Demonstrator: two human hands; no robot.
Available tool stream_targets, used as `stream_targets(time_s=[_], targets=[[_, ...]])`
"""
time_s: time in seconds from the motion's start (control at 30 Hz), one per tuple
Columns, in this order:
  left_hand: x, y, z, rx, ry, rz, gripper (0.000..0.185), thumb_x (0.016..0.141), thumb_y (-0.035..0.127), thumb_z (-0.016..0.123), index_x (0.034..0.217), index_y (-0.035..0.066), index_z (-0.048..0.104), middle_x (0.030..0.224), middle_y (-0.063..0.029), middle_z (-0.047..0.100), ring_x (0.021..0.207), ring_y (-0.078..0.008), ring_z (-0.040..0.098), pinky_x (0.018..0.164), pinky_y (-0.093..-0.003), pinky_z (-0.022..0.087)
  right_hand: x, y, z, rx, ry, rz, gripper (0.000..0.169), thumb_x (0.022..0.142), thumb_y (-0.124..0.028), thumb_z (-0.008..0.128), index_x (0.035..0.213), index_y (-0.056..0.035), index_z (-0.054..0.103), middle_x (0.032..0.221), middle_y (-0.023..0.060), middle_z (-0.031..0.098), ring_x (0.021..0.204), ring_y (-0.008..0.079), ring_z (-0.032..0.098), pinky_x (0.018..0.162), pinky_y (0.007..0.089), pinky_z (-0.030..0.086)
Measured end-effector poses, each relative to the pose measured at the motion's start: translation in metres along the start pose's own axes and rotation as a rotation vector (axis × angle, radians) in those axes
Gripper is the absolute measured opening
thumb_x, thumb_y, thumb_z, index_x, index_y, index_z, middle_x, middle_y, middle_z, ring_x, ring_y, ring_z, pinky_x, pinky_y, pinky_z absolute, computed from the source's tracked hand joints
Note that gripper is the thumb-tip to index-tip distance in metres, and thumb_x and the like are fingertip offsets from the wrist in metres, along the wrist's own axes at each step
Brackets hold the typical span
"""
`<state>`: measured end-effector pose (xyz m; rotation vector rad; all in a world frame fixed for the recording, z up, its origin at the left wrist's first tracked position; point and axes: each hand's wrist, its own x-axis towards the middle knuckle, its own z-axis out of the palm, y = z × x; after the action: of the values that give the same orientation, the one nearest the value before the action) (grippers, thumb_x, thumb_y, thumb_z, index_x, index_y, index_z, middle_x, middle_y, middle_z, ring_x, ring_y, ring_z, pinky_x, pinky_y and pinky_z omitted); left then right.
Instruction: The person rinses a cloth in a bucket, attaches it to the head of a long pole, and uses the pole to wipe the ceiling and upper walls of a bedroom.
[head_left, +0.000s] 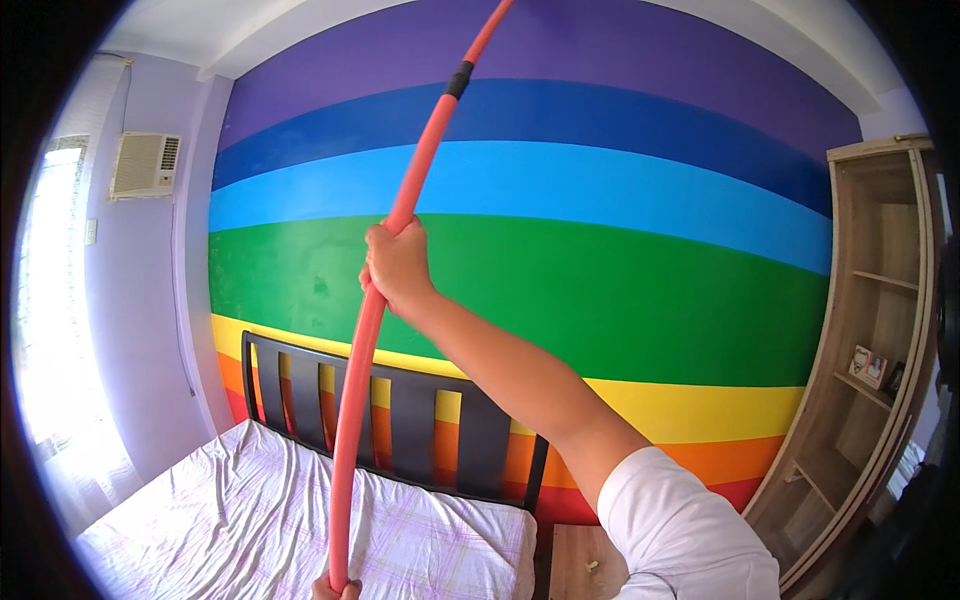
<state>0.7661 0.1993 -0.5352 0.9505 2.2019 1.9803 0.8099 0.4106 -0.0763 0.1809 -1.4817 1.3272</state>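
Observation:
A long salmon-red pole (424, 157) runs from the bottom of the view up past the top edge, where its far end is out of sight. Black tape (459, 80) wraps a joint, above which the pole gets thinner. My right hand (397, 259) grips the pole around its middle, with the arm stretched up and forward. Lower down, at the bottom edge, my left hand (335, 588) is closed around the same pole and only partly visible. Behind the pole rises a wall painted in rainbow stripes (600, 300).
A bed with a rumpled plaid sheet (217, 517) and a dark slatted headboard (484, 435) stands below. To the right are a tall wooden shelf unit (832, 442) and a low wooden nightstand (574, 555). An air conditioner (139, 165) and a bright curtained window (56, 300) are at left.

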Motion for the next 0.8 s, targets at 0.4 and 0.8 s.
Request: stream_targets(time_s=[0.4, 0.8], targets=[[-0.062, 0.085, 0.086, -0.314, 0.047, -0.156, 0.018, 0.078, 0.011, 0.055, 0.062, 0.009, 0.046, 0.047, 0.0061, 0.037, 0.039, -0.0048, 0.032, 0.036, -0.0261, 0.023, 0.008, 0.032, 0.005, -0.093, -0.107, 0.134, 0.016, 0.077, -0.006, 0.049, 0.086, -0.0034, 0.036, 0.055, 0.0054, 0.041, 0.035, 0.0151, 0.040, 0.031, 0.0307, 0.035], [-0.142, 0.039, 0.155, -0.040, -0.395, -0.172, 0.028, 0.079, 0.024, 0.059, 0.082, -0.004, 0.059, 0.057, -0.0118, 0.054, 0.055, -0.0158, 0.050, 0.050, -0.0361, 0.040, -0.107, -0.043, -0.129, -0.140, -0.108, 0.097, 0.021, 0.084, -0.013, 0.053, 0.092, -0.0044, 0.035, 0.053, 0.0017, 0.041, 0.032, 0.0112, 0.042, 0.031, 0.0251, 0.035]])
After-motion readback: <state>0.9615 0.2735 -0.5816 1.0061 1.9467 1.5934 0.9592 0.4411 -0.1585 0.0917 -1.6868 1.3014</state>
